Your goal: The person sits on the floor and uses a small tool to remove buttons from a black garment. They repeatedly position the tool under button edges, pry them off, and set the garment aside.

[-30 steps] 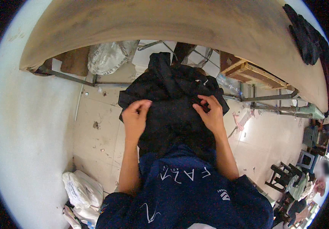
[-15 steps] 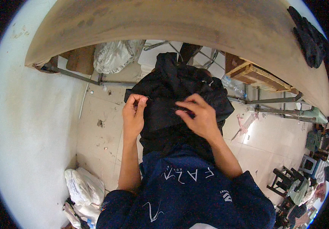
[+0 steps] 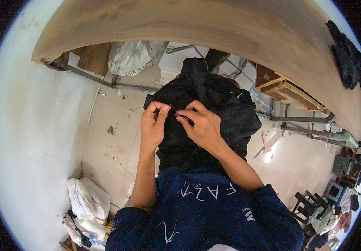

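Note:
A bunched black garment (image 3: 226,115) lies over my lap, its folds reaching up toward the table edge. At its left side my left hand (image 3: 153,123) is closed, thumb and forefinger pinching the cloth. A thin pale strand (image 3: 171,106) shows at those fingertips. Close beside it, my right hand (image 3: 201,125) is closed in a pinch over the garment. Something small and dark with a slight shine sits at its fingertips, too small to name. The two hands' fingertips are only a short gap apart.
A cloth-covered table (image 3: 189,21) curves across the front. Beneath it are a white plastic bag (image 3: 132,58), a wooden crate (image 3: 291,94) and metal bars. Bags (image 3: 88,198) stand by the left wall. A black stool (image 3: 306,205) is at the right.
My right hand has moved left across the garment until its fingertips are close to my left hand's. The left hand keeps its pinch. The whole view has shifted slightly.

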Tool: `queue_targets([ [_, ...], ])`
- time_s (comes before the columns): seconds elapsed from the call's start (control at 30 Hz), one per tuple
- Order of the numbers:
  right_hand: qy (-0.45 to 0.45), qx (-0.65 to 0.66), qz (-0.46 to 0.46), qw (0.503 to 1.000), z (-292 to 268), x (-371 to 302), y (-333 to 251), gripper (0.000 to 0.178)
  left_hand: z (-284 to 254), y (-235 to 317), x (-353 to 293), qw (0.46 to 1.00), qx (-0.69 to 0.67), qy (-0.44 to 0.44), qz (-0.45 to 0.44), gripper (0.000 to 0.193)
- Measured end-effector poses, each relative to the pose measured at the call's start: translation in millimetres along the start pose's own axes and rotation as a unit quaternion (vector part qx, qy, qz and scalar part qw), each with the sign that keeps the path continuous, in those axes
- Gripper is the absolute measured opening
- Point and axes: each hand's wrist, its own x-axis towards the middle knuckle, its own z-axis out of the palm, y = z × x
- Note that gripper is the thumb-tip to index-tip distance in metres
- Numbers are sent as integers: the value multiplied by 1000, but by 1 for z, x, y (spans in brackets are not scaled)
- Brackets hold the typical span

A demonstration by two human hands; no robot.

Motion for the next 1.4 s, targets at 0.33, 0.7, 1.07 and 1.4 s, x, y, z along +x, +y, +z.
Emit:
queue_targets([
  [0.33, 56, 54, 162, 984, -41, -10, 25, 23, -165, -87, 21, 937, 50, 339, -73, 24],
  [0.7, 65, 52, 184, 979, -59, -38, 68, 23, -75, -70, -16, 963, 148, 221, -53, 15],
  [1.07, 26, 13, 168, 985, -37, -49, 79, 25, -17, -24, -11, 979, 184, 87, 26, 8],
  [1.4, 20, -9, 172, 985, -41, -52, 96, 25, -66, -54, -41, 979, 177, 37, -90, 29],
])
